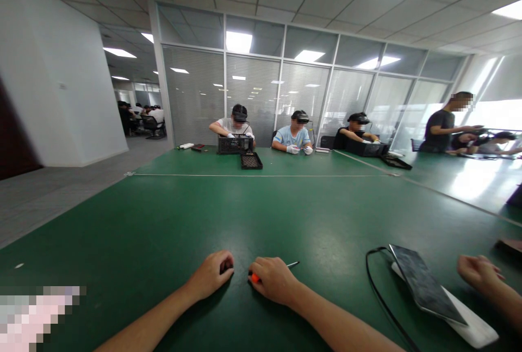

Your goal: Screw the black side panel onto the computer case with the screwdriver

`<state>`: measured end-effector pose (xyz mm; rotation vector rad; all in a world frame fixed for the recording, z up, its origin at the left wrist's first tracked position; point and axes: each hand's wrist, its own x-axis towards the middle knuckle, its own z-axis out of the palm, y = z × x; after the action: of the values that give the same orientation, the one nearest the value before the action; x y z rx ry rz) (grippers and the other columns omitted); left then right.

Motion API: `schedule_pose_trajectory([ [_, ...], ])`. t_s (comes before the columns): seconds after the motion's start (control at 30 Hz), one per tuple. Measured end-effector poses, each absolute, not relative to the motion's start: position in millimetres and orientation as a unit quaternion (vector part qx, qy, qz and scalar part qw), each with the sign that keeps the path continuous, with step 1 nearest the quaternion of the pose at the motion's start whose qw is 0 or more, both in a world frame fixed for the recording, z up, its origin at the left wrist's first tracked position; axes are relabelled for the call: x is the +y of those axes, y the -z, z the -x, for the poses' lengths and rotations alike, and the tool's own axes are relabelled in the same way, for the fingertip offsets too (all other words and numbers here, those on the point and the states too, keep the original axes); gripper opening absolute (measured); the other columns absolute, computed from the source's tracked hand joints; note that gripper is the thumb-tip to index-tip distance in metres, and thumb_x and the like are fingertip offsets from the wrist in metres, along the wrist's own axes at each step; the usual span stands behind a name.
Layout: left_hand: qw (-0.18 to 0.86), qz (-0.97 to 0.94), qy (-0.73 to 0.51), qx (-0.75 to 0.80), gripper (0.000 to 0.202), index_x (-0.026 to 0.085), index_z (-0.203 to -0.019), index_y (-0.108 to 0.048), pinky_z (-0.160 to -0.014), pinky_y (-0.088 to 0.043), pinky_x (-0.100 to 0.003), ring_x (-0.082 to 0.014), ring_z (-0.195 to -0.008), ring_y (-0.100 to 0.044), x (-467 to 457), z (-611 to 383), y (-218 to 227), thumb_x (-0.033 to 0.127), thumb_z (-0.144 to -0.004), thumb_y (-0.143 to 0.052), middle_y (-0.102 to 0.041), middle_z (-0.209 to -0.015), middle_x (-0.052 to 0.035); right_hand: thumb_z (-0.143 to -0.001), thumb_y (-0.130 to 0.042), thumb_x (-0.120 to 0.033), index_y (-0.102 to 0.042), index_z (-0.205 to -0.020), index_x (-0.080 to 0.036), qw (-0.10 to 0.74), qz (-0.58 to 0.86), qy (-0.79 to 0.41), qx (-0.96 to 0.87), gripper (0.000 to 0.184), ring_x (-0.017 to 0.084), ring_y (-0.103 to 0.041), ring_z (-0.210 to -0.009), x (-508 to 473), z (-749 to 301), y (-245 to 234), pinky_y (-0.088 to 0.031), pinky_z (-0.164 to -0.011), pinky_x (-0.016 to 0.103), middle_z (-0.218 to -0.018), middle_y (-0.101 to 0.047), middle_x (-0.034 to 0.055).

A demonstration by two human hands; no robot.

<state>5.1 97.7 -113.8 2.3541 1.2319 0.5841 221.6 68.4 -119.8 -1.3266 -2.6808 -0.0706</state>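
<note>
My right hand (274, 280) rests on the green table (196, 210), closed around a screwdriver. Its orange handle end (255, 277) shows by the thumb, and the thin metal shaft (293, 264) sticks out to the right beyond the knuckles. The middle of the screwdriver is hidden by the hand. Just left of it, my left hand (212, 275) lies on the tabletop with its fingers curled in, and nothing shows in it. A small gap of table separates the two hands.
Right of my arm, a phone (426, 282) with a black cable (373, 292) lies on a white device (473, 327). Another person's hand (483, 273) is beside them. Across the table, people work at black cases (234, 144) and a black panel (251, 160).
</note>
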Motion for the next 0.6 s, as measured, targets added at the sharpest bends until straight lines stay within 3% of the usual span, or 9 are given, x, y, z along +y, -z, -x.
schedule_pose_trajectory([
  [0.6, 0.2, -0.844, -0.218, 0.447, 0.012, 0.018, -0.08, -0.054, -0.065, -0.036, -0.025, -0.0143, -0.069, -0.048, 97.1, -4.7, 115.5, 0.025, -0.078, -0.045, -0.054, -0.072, -0.0004, -0.085, -0.043, -0.029, -0.056, -0.095, -0.019, 0.077, 0.44, 0.027, -0.894, 0.019, 0.016, -0.056, -0.079, 67.9, -221.9, 119.9, -0.037, -0.067, 0.025, -0.089, -0.061, 0.0038],
])
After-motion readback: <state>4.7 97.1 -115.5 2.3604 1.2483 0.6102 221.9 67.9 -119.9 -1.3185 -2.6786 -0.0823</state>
